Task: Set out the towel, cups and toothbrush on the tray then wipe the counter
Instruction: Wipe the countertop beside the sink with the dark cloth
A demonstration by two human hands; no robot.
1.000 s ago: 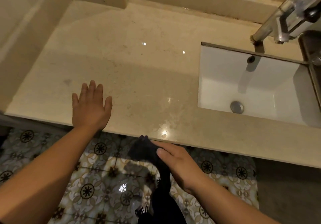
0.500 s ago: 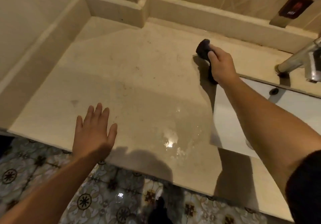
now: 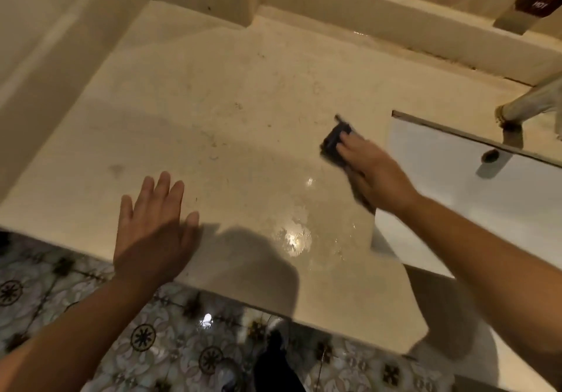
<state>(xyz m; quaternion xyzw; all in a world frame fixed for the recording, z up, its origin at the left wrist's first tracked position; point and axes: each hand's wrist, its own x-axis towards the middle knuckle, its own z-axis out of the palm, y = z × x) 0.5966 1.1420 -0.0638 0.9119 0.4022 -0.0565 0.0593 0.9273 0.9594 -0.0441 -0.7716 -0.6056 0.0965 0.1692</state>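
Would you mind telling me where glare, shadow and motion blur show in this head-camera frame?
Head view: warm dim light; glare spots on the wet counter near its front edge; the left hand casts a dark shadow rightward; the right hand and dark cloth are motion-blurred; wide-angle bending at the edges.

Dim warm light, glare on wet counter (image 3: 292,236), motion blur, wide-angle warping
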